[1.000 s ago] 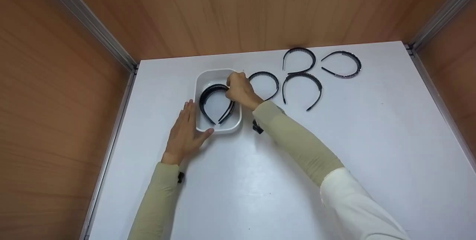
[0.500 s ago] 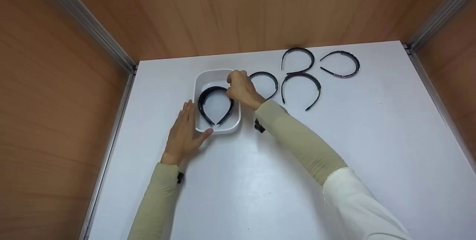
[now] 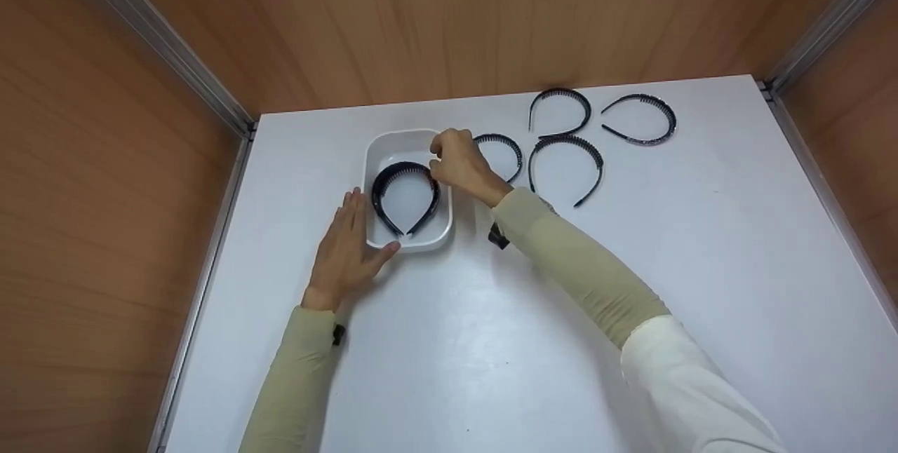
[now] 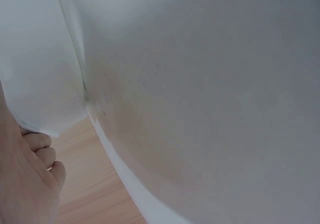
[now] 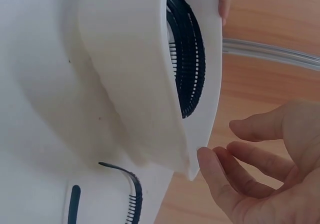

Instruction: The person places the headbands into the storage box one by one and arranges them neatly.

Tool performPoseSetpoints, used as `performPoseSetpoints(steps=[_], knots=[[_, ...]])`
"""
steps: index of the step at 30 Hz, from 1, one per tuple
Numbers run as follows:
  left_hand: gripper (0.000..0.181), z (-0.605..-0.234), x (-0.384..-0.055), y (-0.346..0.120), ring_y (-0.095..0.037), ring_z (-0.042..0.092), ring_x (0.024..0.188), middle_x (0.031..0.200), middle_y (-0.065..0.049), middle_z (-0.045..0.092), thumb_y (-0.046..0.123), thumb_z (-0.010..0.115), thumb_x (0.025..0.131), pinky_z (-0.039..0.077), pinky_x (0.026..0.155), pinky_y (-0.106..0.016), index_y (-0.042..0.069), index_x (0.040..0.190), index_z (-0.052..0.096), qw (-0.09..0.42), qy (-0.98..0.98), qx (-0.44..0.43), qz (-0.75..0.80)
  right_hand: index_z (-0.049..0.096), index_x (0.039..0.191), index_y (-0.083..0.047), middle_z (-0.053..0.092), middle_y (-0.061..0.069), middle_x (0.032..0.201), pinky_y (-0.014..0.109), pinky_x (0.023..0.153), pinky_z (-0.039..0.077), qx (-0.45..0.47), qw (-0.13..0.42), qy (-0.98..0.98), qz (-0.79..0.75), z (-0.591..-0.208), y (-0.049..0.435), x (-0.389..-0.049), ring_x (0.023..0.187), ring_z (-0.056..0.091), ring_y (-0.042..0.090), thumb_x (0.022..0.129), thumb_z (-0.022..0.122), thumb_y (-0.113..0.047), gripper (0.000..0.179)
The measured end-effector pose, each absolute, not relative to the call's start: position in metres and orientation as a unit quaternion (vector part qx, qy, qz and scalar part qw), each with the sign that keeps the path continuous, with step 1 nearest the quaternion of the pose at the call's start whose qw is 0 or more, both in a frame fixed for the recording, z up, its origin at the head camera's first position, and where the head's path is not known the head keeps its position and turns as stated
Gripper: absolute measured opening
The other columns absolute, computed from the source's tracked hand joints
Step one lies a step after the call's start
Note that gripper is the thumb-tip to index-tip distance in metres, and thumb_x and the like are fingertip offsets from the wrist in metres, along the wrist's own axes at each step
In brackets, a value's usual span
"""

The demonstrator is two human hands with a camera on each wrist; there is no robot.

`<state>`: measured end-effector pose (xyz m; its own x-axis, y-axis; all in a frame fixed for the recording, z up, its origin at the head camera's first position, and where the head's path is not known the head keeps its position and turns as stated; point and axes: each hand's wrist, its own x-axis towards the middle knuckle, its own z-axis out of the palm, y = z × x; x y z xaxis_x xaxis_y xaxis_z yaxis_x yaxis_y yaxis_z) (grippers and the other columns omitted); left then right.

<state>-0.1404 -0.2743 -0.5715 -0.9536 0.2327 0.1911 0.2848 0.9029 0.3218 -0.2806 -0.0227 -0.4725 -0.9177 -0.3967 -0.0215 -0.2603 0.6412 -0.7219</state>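
A white plastic container (image 3: 374, 155) stands on the table, with several black toothed headbands (image 3: 379, 190) nested inside it, their ends toward its near side. My left hand (image 3: 342, 257) rests along the container's left wall, fingers straight and thumb by its near corner. Over the right far rim is my right hand (image 3: 463, 165); in the right wrist view its loosely bent fingers (image 5: 212, 171) are at the rim's corner, with nothing between thumb and fingers. The left wrist view shows only part of the left hand (image 4: 30, 169) beside the white container wall.
Right of the container a black headband (image 3: 519, 155) lies partly behind the right hand. Farther right lie three more headbands: one at the back (image 3: 588, 109), one nearer (image 3: 600, 158) and one rightmost (image 3: 673, 120). Wooden panels (image 3: 449, 25) enclose the table (image 3: 435, 369).
The headbands in the container have come together into one neat stack, their right legs now overlapping. My right hand has shifted slightly right, off the stack. The left hand keeps its place.
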Motion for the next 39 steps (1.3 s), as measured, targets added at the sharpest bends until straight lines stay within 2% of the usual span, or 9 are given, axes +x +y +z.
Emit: performPoseSetpoints(steps=[8, 16, 24, 39], knots=[[0.111, -0.572, -0.143, -0.276, -0.038, 0.015, 0.166, 0.176, -0.026, 0.016, 0.065, 0.064, 0.099, 0.018, 0.136, -0.050, -0.006, 0.168, 0.015, 0.089, -0.971, -0.137, -0.176, 0.074, 0.125, 0.009, 0.074, 0.022, 0.119, 0.044, 0.096, 0.061, -0.192, 0.064, 0.900, -0.386, -0.467, -0.004, -0.282, 0.112, 0.070, 0.030, 0.099, 0.066, -0.008, 0.032], [0.110, -0.574, -0.142, -0.278, -0.038, 0.015, 0.166, 0.176, -0.027, 0.017, 0.063, 0.065, 0.098, 0.017, 0.136, -0.048, -0.007, 0.167, 0.016, 0.090, -0.970, -0.134, -0.179, 0.075, 0.126, 0.008, 0.074, 0.021, 0.114, 0.041, 0.087, 0.061, -0.185, 0.046, 0.902, -0.388, -0.466, 0.021, -0.286, 0.101, 0.068, 0.028, 0.098, 0.064, -0.008, 0.033], [0.111, -0.574, -0.143, -0.279, -0.038, 0.015, 0.166, 0.176, -0.026, 0.016, 0.064, 0.065, 0.098, 0.017, 0.136, -0.049, -0.007, 0.168, 0.015, 0.085, -0.971, -0.135, -0.176, 0.074, 0.123, 0.010, 0.074, 0.025, 0.118, 0.047, 0.093, 0.061, -0.173, 0.031, 0.903, -0.392, -0.467, 0.044, -0.290, 0.109, 0.070, 0.034, 0.098, 0.066, -0.006, 0.031], [0.108, -0.574, -0.141, -0.282, -0.036, 0.012, 0.167, 0.177, -0.025, 0.013, 0.060, 0.065, 0.100, 0.014, 0.137, -0.047, -0.006, 0.168, 0.013, 0.075, -0.970, -0.132, -0.188, 0.074, 0.123, 0.009, 0.074, 0.026, 0.119, 0.047, 0.092, 0.062, -0.138, 0.019, 0.906, -0.400, -0.466, 0.085, -0.292, 0.110, 0.071, 0.034, 0.099, 0.069, -0.008, 0.030]])
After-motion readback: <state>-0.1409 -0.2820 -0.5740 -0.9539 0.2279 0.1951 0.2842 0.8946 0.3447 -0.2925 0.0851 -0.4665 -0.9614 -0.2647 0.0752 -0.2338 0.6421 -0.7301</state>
